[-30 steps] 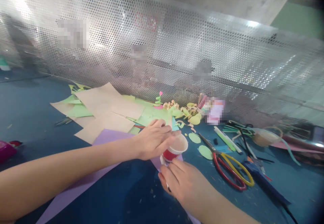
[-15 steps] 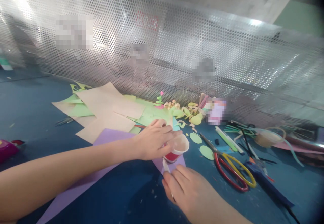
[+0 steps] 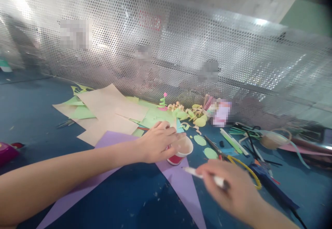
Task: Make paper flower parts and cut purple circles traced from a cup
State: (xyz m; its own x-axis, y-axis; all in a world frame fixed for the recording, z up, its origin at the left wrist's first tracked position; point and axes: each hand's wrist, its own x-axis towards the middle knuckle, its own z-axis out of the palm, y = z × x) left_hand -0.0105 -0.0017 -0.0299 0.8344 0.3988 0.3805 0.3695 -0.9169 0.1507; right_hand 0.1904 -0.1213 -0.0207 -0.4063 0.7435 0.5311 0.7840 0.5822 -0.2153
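A white and red paper cup [image 3: 187,146] stands on a purple sheet [image 3: 178,184]. My left hand [image 3: 159,142] is wrapped round the cup's left side and rim. To the right of the cup, my right hand [image 3: 228,187] holds a white pen [image 3: 193,172], its dark tip pointing left, just over the sheet. Motion blurs this hand a little. Scissors with yellow and red handles [image 3: 245,167] lie partly behind it. Two light green paper circles [image 3: 200,140] rest beside the cup.
Beige sheets [image 3: 111,125] and green paper lie behind my left arm. Curled paper pieces [image 3: 199,120] sit near the perforated metal screen [image 3: 103,49]. At the right lies a blue glue gun [image 3: 275,187] with a cord. A magenta object [image 3: 7,153] is at far left.
My right hand has moved right with the pen, away from the cup's base, uncovering more of the purple sheet and covering part of the scissors. My left hand stays on the cup.
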